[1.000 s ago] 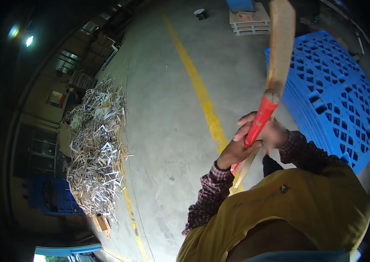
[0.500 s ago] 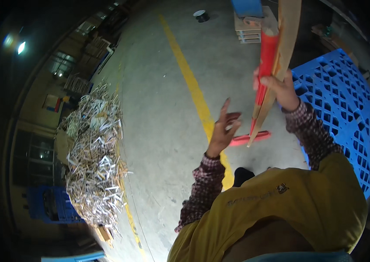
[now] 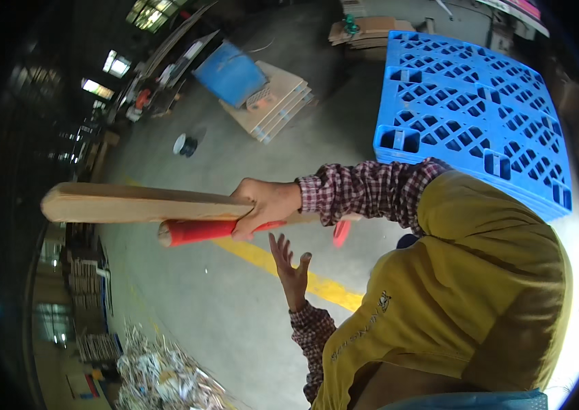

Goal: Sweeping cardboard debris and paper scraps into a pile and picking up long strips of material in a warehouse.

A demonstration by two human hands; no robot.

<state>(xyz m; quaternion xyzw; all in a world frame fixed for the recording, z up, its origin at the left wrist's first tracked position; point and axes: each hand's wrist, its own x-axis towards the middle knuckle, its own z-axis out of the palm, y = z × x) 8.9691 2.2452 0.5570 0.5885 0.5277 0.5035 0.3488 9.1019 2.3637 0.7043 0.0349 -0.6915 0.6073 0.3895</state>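
My right hand [image 3: 269, 205] is closed round two long things held side by side. One is a red pole [image 3: 200, 231] with a pale end; a pinkish-red bar-shaped head [image 3: 341, 234] shows beyond my wrist, apparently at its other end. The second is a long, flat-sided brown strip [image 3: 132, 203], cardboard or wood, I cannot tell which; it lies along the pole. Below them my left hand [image 3: 293, 273] is open, its fingers spread, and holds nothing. Its fingertips are close under the red pole, apart from it as far as I can see.
Stacked blue plastic pallets [image 3: 474, 102] stand at my right. Ahead lie a low stack of boards [image 3: 282, 102] with a blue sheet [image 3: 231, 74] and a spool [image 3: 185, 145]. A heap of shredded strips [image 3: 163, 376] lies lower left. A yellow line [image 3: 323, 287] crosses the floor.
The view has swung to the right. The pole and brown strip now lie nearly level, pointing left, with my right forearm across in front of me. My left hand stays open.
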